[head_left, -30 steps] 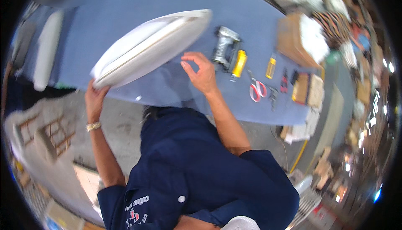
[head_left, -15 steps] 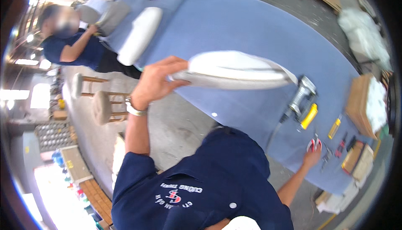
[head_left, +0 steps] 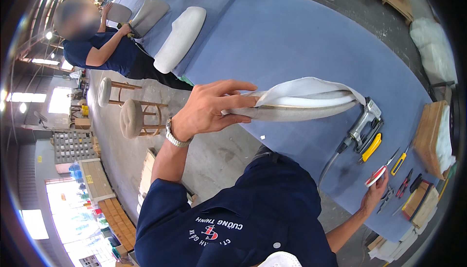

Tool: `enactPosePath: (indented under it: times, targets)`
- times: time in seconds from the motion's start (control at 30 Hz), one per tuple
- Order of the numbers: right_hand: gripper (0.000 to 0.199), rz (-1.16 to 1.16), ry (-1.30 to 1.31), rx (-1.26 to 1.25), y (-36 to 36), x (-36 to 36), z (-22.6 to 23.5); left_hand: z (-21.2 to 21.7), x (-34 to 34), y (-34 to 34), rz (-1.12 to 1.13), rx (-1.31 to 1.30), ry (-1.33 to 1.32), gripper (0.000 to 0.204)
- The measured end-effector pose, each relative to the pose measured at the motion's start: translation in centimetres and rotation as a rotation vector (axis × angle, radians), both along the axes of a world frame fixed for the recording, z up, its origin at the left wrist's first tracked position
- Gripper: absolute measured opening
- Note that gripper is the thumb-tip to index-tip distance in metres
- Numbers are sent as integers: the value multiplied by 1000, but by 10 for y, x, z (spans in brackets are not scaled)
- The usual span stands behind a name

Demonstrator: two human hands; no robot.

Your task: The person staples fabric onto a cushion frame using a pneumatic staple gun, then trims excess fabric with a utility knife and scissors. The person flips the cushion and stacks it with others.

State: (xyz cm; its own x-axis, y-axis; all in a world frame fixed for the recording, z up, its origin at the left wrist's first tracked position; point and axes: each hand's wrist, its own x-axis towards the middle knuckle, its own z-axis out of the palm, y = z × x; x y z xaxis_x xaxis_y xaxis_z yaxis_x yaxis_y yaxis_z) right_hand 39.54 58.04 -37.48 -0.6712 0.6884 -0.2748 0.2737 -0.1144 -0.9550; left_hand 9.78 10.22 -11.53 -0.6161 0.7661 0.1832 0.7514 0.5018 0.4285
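Note:
My left hand [head_left: 210, 107] pinches one end of a curved, fabric-covered seat pad [head_left: 311, 113] and holds it above the near side of the blue table. The pad is seen almost edge-on. Its pale grey cover gapes along the edge, with white and grey layers showing inside. Over at the right, my right hand [head_left: 374, 193] is closed on a pair of scissors [head_left: 377, 175] with red and white handles, blades pointing away from me. A grey pneumatic stapler [head_left: 362, 121] with a hose lies just beyond the pad's far tip.
Near the scissors lie a yellow utility knife [head_left: 372, 148], a yellow-handled screwdriver [head_left: 400, 162] and red-handled pliers [head_left: 404, 183]. A cardboard box [head_left: 429, 135] stands at the table's right edge. At far left a co-worker [head_left: 104, 50] handles grey pads beside another pale pad [head_left: 181, 38]. Stools [head_left: 132, 118] stand on the floor.
The whole view has shifted a little. My left hand still grips the pad, and its cover now gapes wider. The scissors in my right hand have turned so their handles show more edge-on.

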Motion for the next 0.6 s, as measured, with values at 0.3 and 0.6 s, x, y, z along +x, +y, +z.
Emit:
enactPosePath:
  times: [0.3,0.6]
  targets:
    - [58,847,206,99,-122,-122,109,2,-3,15,-61,63,-100,58]
    - [43,795,464,346,-175,-196,217,14,1,35,-220,18,-38,58]
